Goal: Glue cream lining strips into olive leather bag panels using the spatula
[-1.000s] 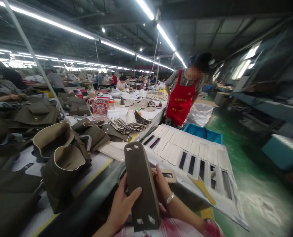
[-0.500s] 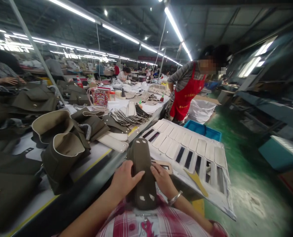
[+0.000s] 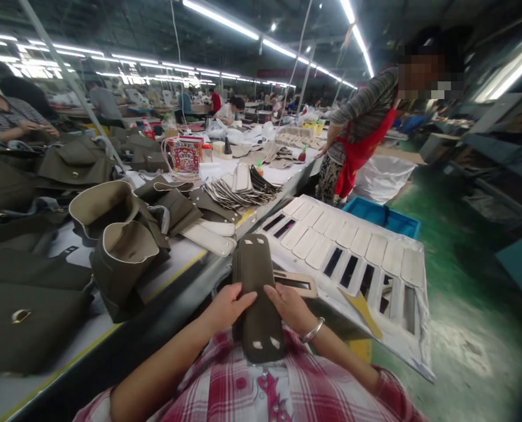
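Lowered since a second ago, the olive panel (image 3: 254, 264) lies flat in the head view, long axis pointing away from me. My left hand (image 3: 225, 308) and right hand (image 3: 293, 308) clasp its middle, equally near, between the workbench (image 3: 168, 272) edge and the slotted board (image 3: 421, 328).

A long tabletop (image 3: 173, 272) runs away into a large workshop hall. Above the tabletop, rows of white strip lights (image 3: 225, 20) hang under a dark ceiling (image 3: 124, 23), and a slanted metal pole (image 3: 62, 76) rises over its left side. Right of the tabletop lies a green floor (image 3: 454, 246), worn pale in patches, with a blue crate (image 3: 388, 218) on it. Far right of the tabletop, bright windows (image 3: 511, 73) glow.
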### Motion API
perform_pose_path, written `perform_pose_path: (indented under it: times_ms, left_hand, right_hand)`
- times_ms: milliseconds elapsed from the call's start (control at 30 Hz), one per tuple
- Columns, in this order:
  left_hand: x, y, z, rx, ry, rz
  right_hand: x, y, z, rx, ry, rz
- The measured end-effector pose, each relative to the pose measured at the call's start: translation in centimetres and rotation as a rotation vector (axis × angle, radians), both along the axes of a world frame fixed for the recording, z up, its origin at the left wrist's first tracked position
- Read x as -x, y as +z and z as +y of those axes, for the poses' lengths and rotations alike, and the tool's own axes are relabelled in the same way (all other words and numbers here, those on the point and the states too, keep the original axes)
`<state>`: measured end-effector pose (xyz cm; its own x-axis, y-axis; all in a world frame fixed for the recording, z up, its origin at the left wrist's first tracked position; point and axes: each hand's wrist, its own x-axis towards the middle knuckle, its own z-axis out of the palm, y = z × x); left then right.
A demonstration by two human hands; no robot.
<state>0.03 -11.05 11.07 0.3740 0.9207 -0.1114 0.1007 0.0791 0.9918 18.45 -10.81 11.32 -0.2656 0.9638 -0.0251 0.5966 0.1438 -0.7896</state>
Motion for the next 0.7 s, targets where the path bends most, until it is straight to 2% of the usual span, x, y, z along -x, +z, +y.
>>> perform_pose_path:
  times_ms: [100,267,400,533,700]
  left_hand:
    - [0.0,-0.3,0.0,0.001,0.018,-0.001]
    - [-0.1,-0.3,0.0,0.105,0.036,-0.05]
    - [-0.1,-0.4,-0.2,0.07,0.027,-0.023]
    - [0.0,-0.6,-0.5,0.069,0.031,-0.043]
    - [-0.1,-0.3,-0.9,0.0,0.059,0.017]
  right_hand:
    - [-0.2,-0.2,0.1,0.025,0.015,-0.009]
    - [-0.3,-0.5,0.1,0.04,0.055,0.052]
    - [-0.5,-0.7,-0.3,0.08,0.062,0.142]
    - [-0.9,-0.1,-1.1,0.116,0.136,0.274]
    - [-1.0,0.9,-1.8,0.075,0.139,0.229]
